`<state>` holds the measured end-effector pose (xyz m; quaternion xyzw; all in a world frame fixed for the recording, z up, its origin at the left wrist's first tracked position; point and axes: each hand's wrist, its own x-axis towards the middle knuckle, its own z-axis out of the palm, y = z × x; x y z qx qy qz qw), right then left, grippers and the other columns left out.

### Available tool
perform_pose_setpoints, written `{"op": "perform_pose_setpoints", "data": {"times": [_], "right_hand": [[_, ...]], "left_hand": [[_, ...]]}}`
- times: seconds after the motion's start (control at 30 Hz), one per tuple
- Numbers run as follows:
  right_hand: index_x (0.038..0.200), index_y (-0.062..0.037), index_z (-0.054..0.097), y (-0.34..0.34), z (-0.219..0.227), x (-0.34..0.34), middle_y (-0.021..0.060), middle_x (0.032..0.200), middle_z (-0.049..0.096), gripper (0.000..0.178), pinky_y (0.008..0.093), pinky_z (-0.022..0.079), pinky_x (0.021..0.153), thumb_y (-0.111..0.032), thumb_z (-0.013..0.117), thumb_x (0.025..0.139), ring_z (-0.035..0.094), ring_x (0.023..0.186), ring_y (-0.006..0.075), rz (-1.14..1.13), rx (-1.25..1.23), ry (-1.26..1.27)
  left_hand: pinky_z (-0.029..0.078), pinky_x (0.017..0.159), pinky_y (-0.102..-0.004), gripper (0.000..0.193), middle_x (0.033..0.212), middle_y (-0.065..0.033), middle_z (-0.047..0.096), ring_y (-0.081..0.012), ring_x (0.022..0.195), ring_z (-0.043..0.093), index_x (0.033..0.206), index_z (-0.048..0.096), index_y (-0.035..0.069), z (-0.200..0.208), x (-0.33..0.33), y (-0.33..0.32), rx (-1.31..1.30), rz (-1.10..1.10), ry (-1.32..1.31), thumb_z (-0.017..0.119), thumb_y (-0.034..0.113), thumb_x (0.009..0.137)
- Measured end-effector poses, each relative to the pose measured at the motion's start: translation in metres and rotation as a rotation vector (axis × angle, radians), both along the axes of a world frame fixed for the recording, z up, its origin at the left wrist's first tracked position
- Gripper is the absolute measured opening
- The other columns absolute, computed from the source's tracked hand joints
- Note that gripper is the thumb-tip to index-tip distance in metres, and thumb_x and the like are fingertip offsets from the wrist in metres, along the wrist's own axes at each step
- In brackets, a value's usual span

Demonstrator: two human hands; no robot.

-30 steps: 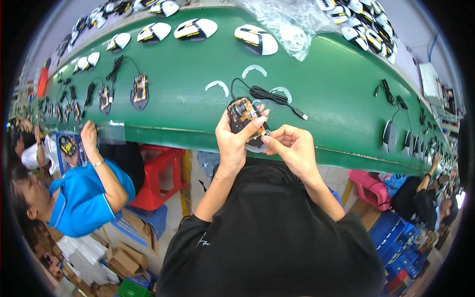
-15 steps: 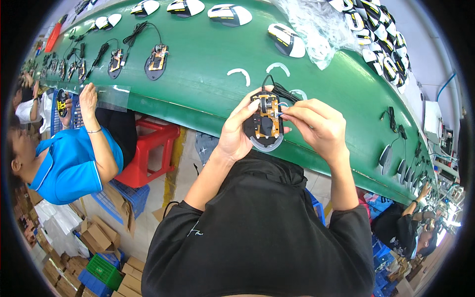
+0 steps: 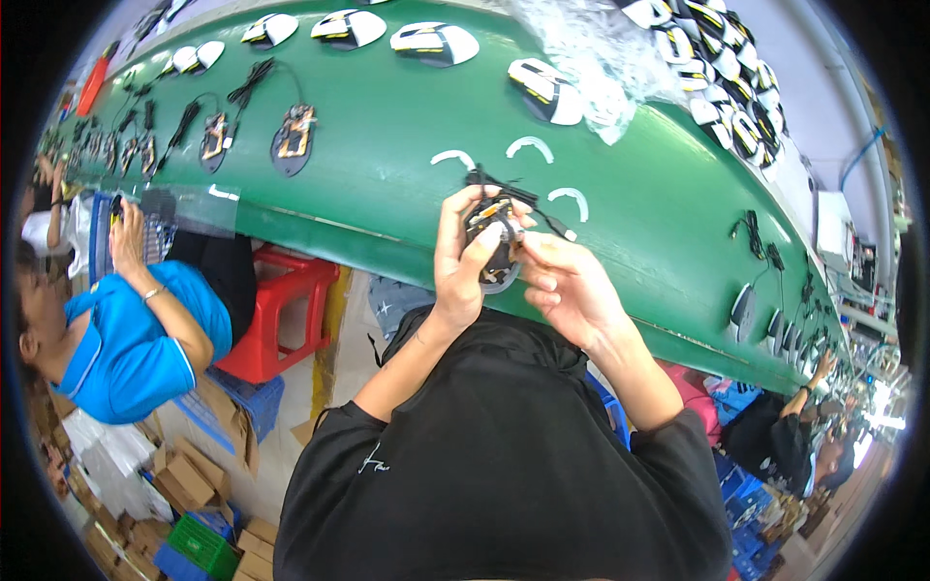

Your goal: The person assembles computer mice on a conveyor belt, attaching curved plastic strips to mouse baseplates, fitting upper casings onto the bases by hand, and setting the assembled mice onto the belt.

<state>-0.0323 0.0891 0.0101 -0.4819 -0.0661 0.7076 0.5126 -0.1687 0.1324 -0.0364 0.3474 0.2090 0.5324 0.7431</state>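
Observation:
My left hand [image 3: 457, 266] is closed around the left side of an open computer mouse base [image 3: 498, 254], thumb over its circuit board. The base is tilted and partly blurred, so its small parts are hard to make out. On its right edge rest the bent fingers of my right hand [image 3: 573, 286], pinched against the base; whether a wire is between the fingertips is hidden. A bundled black cable [image 3: 509, 191] lies across the top of the base, its plug [image 3: 569, 235] sticking out to the right. Beyond my hands, white curved strips [image 3: 530, 148] lie on the green belt [image 3: 378, 165].
White-and-black mouse shells [image 3: 434, 44] line the belt's far side. Mouse bases with boards [image 3: 294, 140] lie left, dark ones [image 3: 743, 312] right. Clear plastic bags [image 3: 591, 68] sit beside heaped shells [image 3: 731, 92]. A co-worker in blue [image 3: 136, 329] sits left, near a red stool [image 3: 291, 315].
The mouse base has tilted from facing me flat. My right fingers have shifted from pinching wires on the board to the base's right edge. The cable bundle has swung across the top.

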Motion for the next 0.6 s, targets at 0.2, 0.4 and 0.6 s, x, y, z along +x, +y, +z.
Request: {"op": "perform_pose_setpoints", "data": {"times": [0.2,0.4,0.6], "right_hand": [[0.079,-0.0011,0.072,0.036,-0.015,0.046,0.0057,0.066,0.066,0.028,0.0247,0.045,0.049,-0.027,0.067,0.089,0.058,0.052,0.0096,0.308,0.28,-0.682],[0.102,-0.0009,0.062,0.152,-0.079,0.086,0.0164,0.102,0.061,0.036,0.042,0.046,0.089,-0.025,0.07,0.077,0.057,0.099,0.0336,0.053,0.608,-1.981],[0.102,0.0034,0.058,0.176,-0.099,0.078,0.0159,0.101,0.061,0.049,0.0402,0.044,0.089,-0.037,0.071,0.077,0.056,0.102,0.0308,0.265,0.438,-2.152]], "left_hand": [[0.053,0.088,-0.0431,0.043,0.115,-0.0172,0.059,-0.0259,0.102,0.061,0.133,0.042,0.005,0.0,0.0,0.006,-0.295,-0.006,-0.065,0.053,0.018,0.093],[0.044,0.089,-0.0475,0.042,0.114,-0.0163,0.05,-0.0264,0.103,0.05,0.133,0.044,0.009,-0.009,-0.017,0.012,-0.386,-0.296,-0.384,0.047,0.027,0.096],[0.041,0.083,-0.0457,0.044,0.107,-0.0139,0.05,-0.0252,0.094,0.049,0.13,0.046,0.009,-0.015,-0.022,0.014,-0.453,-0.357,-0.432,0.045,0.038,0.097]]}}
